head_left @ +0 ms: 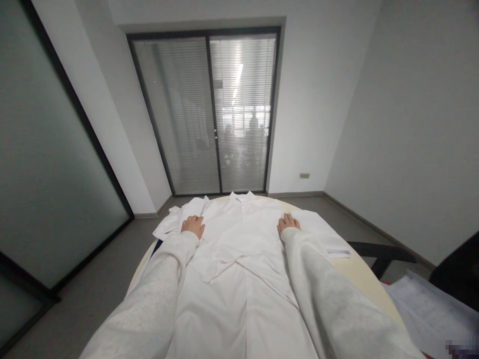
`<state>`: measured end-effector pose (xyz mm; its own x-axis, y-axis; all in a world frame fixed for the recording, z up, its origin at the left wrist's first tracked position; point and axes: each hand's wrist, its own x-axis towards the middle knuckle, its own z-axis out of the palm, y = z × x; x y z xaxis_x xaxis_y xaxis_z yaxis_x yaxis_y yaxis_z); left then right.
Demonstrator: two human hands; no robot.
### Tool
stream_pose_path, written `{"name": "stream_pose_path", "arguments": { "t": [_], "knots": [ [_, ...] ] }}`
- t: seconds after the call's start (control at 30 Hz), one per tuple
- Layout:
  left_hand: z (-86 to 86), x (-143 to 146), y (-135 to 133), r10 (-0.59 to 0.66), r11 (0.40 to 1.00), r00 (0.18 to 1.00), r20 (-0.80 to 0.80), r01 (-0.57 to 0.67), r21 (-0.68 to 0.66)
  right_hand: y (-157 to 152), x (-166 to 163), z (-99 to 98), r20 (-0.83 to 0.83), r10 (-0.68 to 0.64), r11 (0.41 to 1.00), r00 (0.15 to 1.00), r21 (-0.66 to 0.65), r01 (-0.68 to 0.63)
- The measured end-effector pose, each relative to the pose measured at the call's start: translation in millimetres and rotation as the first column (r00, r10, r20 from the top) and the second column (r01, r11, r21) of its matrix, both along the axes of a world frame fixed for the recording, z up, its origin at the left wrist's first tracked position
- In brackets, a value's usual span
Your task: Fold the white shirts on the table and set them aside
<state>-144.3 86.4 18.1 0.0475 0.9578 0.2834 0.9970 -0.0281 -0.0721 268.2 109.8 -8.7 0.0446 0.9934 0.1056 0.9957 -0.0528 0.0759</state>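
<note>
A white collared garment (239, 234) lies spread flat on a round cream table (359, 271), collar at the far end. My left hand (193, 225) rests palm down on its left shoulder area, fingers together and flat. My right hand (288, 223) presses flat on the right shoulder area in the same way. Neither hand grips the fabric. Both of my arms wear light grey sleeves that cover the garment's sides. The left sleeve of the garment (168, 224) hangs bunched over the table's far left edge.
A black chair armrest (381, 251) stands to the right of the table. White sheets or plastic (430, 309) lie at the lower right. A glass door with blinds (217, 114) faces me; a glass partition (45, 164) lines the left.
</note>
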Motion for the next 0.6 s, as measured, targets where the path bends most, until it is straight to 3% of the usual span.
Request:
{"name": "stream_pose_path", "arguments": {
  "t": [0.13, 0.23, 0.3, 0.43, 0.6],
  "knots": [
    [5.8, -1, 12, 0.097, 0.995, 0.992, 0.080, -0.095, -0.032, 1, 1, -6.6, -0.029, 0.006, 0.999, 1.000, 0.036, -0.005],
    [15.1, -4, 26, 0.224, 0.954, 0.961, 0.164, -0.182, -0.239, 1, 4, -5.3, -0.045, 0.059, 0.993, 0.997, 0.104, -0.054],
    [19.8, -7, 33, 0.242, 0.932, 0.947, 0.210, -0.166, -0.322, 0, 4, -6.2, -0.062, 0.164, 0.981, 0.985, 0.118, -0.156],
    [13.7, -6, 31, 0.196, 0.967, 0.940, 0.278, -0.138, -0.213, -3, 1, -11.4, -0.119, 0.346, 0.938, 0.931, 0.025, -0.345],
    [-2.1, -1, 18, 0.182, 0.977, 0.963, 0.198, -0.155, -0.146, -8, -2, -11.1, -0.160, 0.234, 0.962, 0.959, -0.106, -0.252]
  ]
}}
